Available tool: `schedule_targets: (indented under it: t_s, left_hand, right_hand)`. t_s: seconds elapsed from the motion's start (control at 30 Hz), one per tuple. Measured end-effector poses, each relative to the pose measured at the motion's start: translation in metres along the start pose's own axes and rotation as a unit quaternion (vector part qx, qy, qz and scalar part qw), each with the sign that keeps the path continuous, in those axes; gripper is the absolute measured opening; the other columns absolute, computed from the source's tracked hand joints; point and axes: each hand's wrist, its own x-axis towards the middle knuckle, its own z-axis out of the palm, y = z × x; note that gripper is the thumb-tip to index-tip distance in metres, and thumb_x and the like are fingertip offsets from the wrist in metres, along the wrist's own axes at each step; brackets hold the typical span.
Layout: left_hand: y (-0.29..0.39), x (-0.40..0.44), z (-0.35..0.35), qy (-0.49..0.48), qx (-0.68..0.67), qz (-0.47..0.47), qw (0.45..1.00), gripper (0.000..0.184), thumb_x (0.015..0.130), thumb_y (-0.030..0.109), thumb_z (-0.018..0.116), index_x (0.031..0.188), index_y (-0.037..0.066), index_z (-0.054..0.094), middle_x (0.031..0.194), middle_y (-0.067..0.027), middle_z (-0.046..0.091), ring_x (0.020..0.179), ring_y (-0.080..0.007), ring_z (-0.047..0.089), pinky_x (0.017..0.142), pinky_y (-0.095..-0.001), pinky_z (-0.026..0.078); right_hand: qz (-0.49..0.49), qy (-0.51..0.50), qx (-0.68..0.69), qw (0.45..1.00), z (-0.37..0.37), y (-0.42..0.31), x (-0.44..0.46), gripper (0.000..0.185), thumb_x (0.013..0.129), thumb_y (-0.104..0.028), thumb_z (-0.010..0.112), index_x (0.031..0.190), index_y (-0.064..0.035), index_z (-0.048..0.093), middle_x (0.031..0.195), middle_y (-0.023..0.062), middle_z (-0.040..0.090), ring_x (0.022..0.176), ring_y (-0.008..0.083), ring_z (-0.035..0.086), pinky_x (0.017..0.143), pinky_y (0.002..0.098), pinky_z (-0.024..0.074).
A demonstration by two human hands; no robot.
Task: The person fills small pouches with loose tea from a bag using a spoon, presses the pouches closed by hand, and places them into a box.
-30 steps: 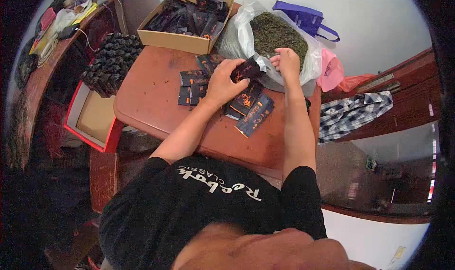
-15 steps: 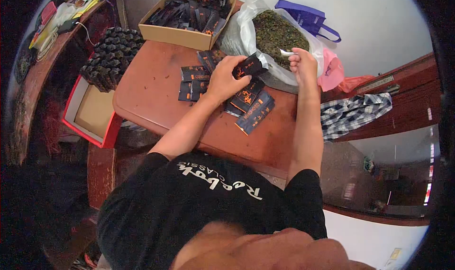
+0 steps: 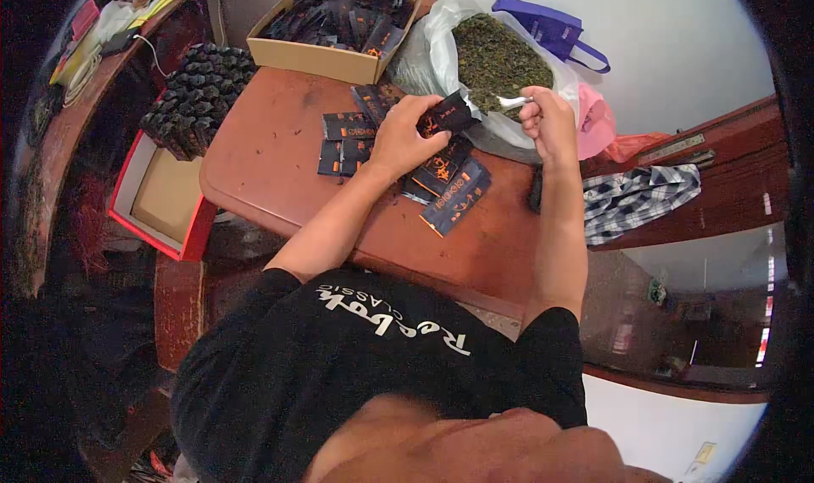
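Observation:
My left hand (image 3: 407, 137) is closed round a black packet (image 3: 448, 115) with orange print, its open end tilted toward the plastic bag. Pinched in my right hand (image 3: 548, 118) is a small white spoon (image 3: 512, 102), held over the near edge of the dried green leaves (image 3: 500, 59). Those leaves fill a clear plastic bag (image 3: 417, 57) at the back of the table. Several flat black packets (image 3: 348, 127) lie left of my left hand, and more packets (image 3: 458, 196) lie below it.
A cardboard box (image 3: 314, 59) full of black packets stands at the table's back left. Beside the brown table (image 3: 263, 161) are a red-edged box (image 3: 199, 228) and a stack of dark bundles (image 3: 199, 101). A purple bag (image 3: 543, 27) lies behind the plastic bag.
My right hand has moved a little right and away from the packet, and the white spoon now shows. My left hand keeps its hold on the black packet.

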Motion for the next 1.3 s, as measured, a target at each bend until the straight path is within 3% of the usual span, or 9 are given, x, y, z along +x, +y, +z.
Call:
schedule_targets:
  t_s: [0.23, 0.33, 0.47, 0.67, 0.77, 0.8, 0.93, 1.23, 1.3]
  left_hand:
    - [0.001, -0.001, 0.000, -0.007, 0.008, -0.010, 1.000, 0.052, 0.070, 0.022, 0.076, 0.117, 0.005, 0.061, 0.107, -0.0145, 0.062, 0.103, -0.0334, 0.060, 0.092, -0.0411, 0.047]
    - [0.000, -0.001, 0.000, -0.011, 0.016, -0.008, 1.000, 0.052, 0.070, 0.022, 0.076, 0.117, 0.006, 0.061, 0.109, -0.0144, 0.061, 0.104, -0.0336, 0.059, 0.093, -0.0416, 0.046]
    - [0.000, -0.002, 0.000, -0.017, 0.013, -0.014, 1.000, 0.053, 0.070, 0.023, 0.076, 0.118, 0.006, 0.061, 0.110, -0.0141, 0.061, 0.105, -0.0336, 0.059, 0.093, -0.0416, 0.046]
    - [0.000, -0.002, 0.000, -0.015, 0.008, -0.012, 1.000, 0.053, 0.070, 0.022, 0.077, 0.118, 0.006, 0.060, 0.108, -0.0139, 0.061, 0.104, -0.0335, 0.059, 0.092, -0.0417, 0.046]
    - [0.002, -0.002, -0.001, -0.011, 0.003, -0.017, 1.000, 0.053, 0.070, 0.022, 0.077, 0.118, 0.007, 0.060, 0.106, -0.0136, 0.061, 0.103, -0.0332, 0.059, 0.092, -0.0418, 0.046]
    - [0.002, -0.002, -0.001, -0.008, 0.000, -0.018, 1.000, 0.052, 0.070, 0.021, 0.077, 0.118, 0.007, 0.060, 0.105, -0.0135, 0.061, 0.103, -0.0332, 0.059, 0.091, -0.0417, 0.046]
    - [0.003, -0.002, -0.001, -0.010, -0.002, -0.018, 1.000, 0.052, 0.071, 0.021, 0.076, 0.118, 0.006, 0.060, 0.105, -0.0133, 0.061, 0.102, -0.0325, 0.059, 0.091, -0.0408, 0.046]
    - [0.005, 0.001, -0.001, 0.001, -0.024, 0.010, 1.000, 0.050, 0.071, 0.019, 0.075, 0.116, 0.004, 0.061, 0.107, -0.0141, 0.061, 0.102, -0.0323, 0.059, 0.093, -0.0398, 0.046]
    - [0.003, 0.001, -0.001, 0.006, -0.025, 0.016, 1.000, 0.050, 0.070, 0.018, 0.075, 0.116, 0.003, 0.061, 0.107, -0.0144, 0.061, 0.103, -0.0327, 0.059, 0.092, -0.0397, 0.046]
  right_hand:
    - [-0.064, 0.025, -0.151, 0.986, 0.021, -0.011, -0.016, 0.022, 0.096, -0.020, 0.049, 0.099, -0.0017, 0.062, 0.066, 0.0058, 0.065, 0.049, 0.0069, 0.053, 0.044, 0.0206, 0.0397]
    - [-0.171, 0.047, -0.295, 0.939, 0.036, -0.010, -0.026, 0.022, 0.097, -0.020, 0.048, 0.100, -0.0037, 0.062, 0.068, 0.0092, 0.067, 0.055, 0.0147, 0.062, 0.052, 0.0281, 0.0491]
    - [-0.288, 0.024, -0.470, 0.834, 0.058, -0.011, -0.049, 0.017, 0.096, -0.019, 0.052, 0.102, -0.0067, 0.062, 0.080, 0.0168, 0.068, 0.071, 0.0353, 0.067, 0.069, 0.0453, 0.0530]
    - [-0.402, 0.007, -0.497, 0.769, 0.054, -0.012, -0.058, 0.017, 0.096, -0.017, 0.052, 0.105, -0.0079, 0.063, 0.080, 0.0157, 0.069, 0.069, 0.0313, 0.068, 0.066, 0.0419, 0.0528]
    - [-0.280, 0.040, -0.393, 0.875, 0.042, -0.023, -0.053, 0.019, 0.098, -0.017, 0.051, 0.106, -0.0072, 0.065, 0.074, 0.0122, 0.068, 0.063, 0.0221, 0.067, 0.061, 0.0351, 0.0518]
    - [-0.279, 0.067, -0.356, 0.889, 0.036, -0.021, -0.045, 0.022, 0.099, -0.018, 0.050, 0.106, -0.0044, 0.066, 0.068, 0.0082, 0.067, 0.060, 0.0136, 0.063, 0.058, 0.0294, 0.0493]
    - [-0.203, 0.110, -0.245, 0.942, 0.011, -0.009, -0.011, 0.024, 0.099, -0.019, 0.050, 0.106, -0.0026, 0.066, 0.069, 0.0067, 0.068, 0.058, 0.0117, 0.062, 0.057, 0.0279, 0.0483]
    - [-0.221, 0.117, -0.431, 0.867, 0.009, 0.057, 0.060, 0.032, 0.097, -0.022, 0.041, 0.101, -0.0009, 0.065, 0.069, 0.0119, 0.069, 0.067, 0.0273, 0.068, 0.073, 0.0390, 0.0520]
    - [-0.172, 0.098, -0.362, 0.911, 0.025, 0.053, 0.054, 0.032, 0.095, -0.020, 0.041, 0.100, 0.0012, 0.064, 0.068, 0.0129, 0.069, 0.064, 0.0233, 0.068, 0.068, 0.0364, 0.0529]
